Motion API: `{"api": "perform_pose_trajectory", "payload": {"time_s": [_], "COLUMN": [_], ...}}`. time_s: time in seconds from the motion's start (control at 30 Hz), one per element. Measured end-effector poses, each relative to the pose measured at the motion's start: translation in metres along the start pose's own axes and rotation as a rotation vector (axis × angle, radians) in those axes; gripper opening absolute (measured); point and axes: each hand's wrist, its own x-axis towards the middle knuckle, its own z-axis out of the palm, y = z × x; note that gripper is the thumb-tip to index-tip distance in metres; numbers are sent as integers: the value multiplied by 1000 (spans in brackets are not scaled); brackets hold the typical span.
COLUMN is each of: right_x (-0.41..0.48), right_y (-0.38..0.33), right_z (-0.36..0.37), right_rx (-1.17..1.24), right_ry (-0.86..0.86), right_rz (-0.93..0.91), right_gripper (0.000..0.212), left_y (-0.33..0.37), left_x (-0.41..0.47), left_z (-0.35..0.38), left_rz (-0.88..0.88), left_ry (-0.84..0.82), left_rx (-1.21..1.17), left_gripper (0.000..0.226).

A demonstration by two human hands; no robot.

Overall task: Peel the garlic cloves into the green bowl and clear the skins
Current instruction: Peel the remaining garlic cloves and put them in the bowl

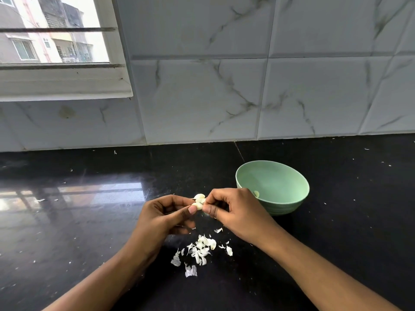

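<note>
A wall of pale, marble-veined tiles fills the far half of your view. Below it a glossy black counter runs from left to right, speckled all over with tiny white flecks. A white-framed window sits at the far left with buildings showing through the glass, and its light reflects on the left part of the counter. A green bowl stands upright on the counter, right of centre and just beyond your right hand. Your two hands meet above the counter near the middle, just left of the bowl. Your left hand has its thumb and fingers curled in, pinching a small cluster of garlic cloves from the left. Your right hand pinches the same cluster from the right with thumb and forefinger, its other fingers curled in. The garlic is held off the counter between both hands, its pale cloves showing above your fingertips. Nearer to you on the counter, below and between the hands, lies a loose heap of white papery skins, with a few stray pieces a little to its left and right. Inside the bowl, low against its near left wall and partly hidden behind your right hand, rests one small pale peeled clove.
</note>
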Motion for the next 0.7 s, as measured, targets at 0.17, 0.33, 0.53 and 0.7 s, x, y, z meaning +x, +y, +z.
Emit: {"api": "perform_pose_trajectory", "payload": {"time_s": [0.17, 0.33, 0.53, 0.7], "right_x": [-2, -3, 1, 0], "right_y": [-1, -3, -4, -10], "right_z": [4, 4, 3, 10], "right_rx": [-63, -23, 490, 720], "right_ry": [40, 52, -41, -113], "right_rz": [-94, -46, 272, 472], "right_gripper": [18, 14, 12, 11], "left_y": [-1, -3, -4, -3], "left_x": [1, 0, -1, -2], "left_z": [-1, -1, 0, 2], "left_rz": [-14, 18, 73, 128], "left_ry": [5, -28, -44, -61], "left_rx": [23, 57, 66, 94], "left_gripper": [25, 22, 22, 17]}}
